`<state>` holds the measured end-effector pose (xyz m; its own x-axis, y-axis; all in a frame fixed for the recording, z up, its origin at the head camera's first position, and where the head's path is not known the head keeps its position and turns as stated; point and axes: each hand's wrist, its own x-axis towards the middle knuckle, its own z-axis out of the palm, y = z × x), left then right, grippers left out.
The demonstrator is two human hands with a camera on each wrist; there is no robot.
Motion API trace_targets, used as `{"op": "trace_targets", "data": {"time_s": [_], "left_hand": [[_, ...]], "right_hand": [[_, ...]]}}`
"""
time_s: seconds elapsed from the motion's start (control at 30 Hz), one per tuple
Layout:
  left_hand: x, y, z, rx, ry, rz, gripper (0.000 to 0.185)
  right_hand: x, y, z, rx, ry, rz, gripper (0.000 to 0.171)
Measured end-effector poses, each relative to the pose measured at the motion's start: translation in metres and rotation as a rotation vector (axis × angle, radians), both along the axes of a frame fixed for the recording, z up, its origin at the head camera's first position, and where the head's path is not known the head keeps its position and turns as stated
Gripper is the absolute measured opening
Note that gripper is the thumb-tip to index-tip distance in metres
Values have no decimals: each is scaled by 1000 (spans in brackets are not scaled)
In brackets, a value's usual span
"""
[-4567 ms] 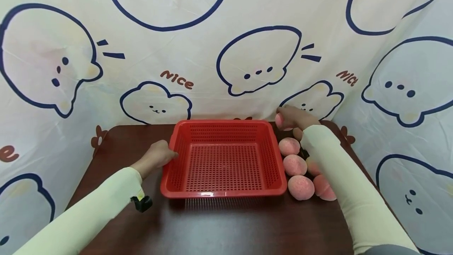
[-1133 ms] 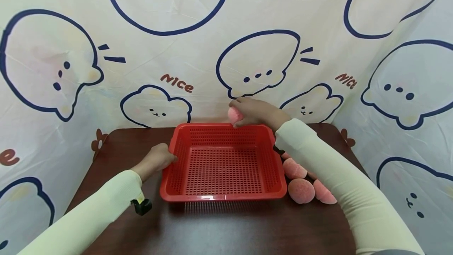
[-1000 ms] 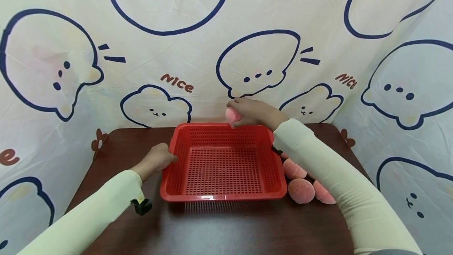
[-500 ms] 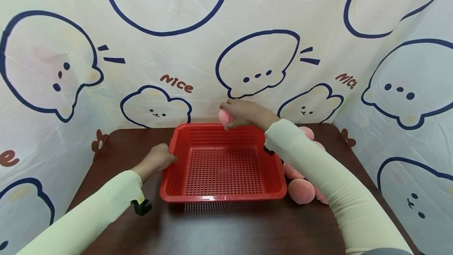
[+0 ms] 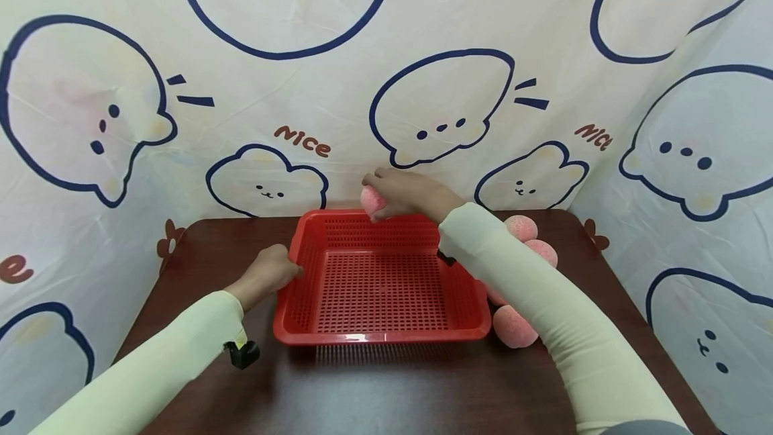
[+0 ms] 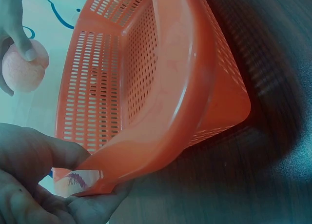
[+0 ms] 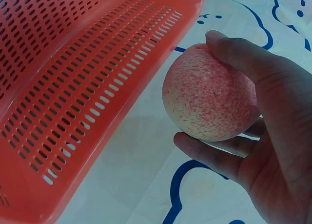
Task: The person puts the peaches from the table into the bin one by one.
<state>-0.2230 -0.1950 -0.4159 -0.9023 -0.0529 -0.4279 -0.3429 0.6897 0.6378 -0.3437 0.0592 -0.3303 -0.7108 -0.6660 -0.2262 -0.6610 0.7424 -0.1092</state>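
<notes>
The right hand curls its fingers and thumb round a pink speckled ball, holding it above the far rim of the red basket; the wrist view shows the ball cupped from below and behind, with the thumb laid over its top. Just below and in front of this hand lies the perforated floor of the basket, bare as far as the views show. The left hand pinches the basket's near-left rim, thumb on the inside and fingers underneath, so the basket is steadied against the dark table.

Behind the right forearm, on its outer side, more pink balls rest on the table beside the basket's right wall.

To do this step well, it seems wise to lower the ball close to the basket floor before the fingers loosen (a round ball let go from height would likely bounce or roll to a wall). The left hand's pinch should stay firm enough that the light basket does not slide.
</notes>
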Motion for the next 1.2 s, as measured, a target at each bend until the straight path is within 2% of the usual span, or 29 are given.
{"op": "trace_targets", "data": {"time_s": [0.7, 0.93, 1.2], "left_hand": [[0, 0, 0, 5, -5, 8, 28], [0, -1, 0, 1, -1, 3, 28], [-2, -1, -2, 5, -3, 1, 30]], "right_hand": [[9, -32, -13, 15, -13, 29, 72], [10, -43, -17, -10, -33, 58, 73], [9, -56, -21, -22, 8, 91, 73]]}}
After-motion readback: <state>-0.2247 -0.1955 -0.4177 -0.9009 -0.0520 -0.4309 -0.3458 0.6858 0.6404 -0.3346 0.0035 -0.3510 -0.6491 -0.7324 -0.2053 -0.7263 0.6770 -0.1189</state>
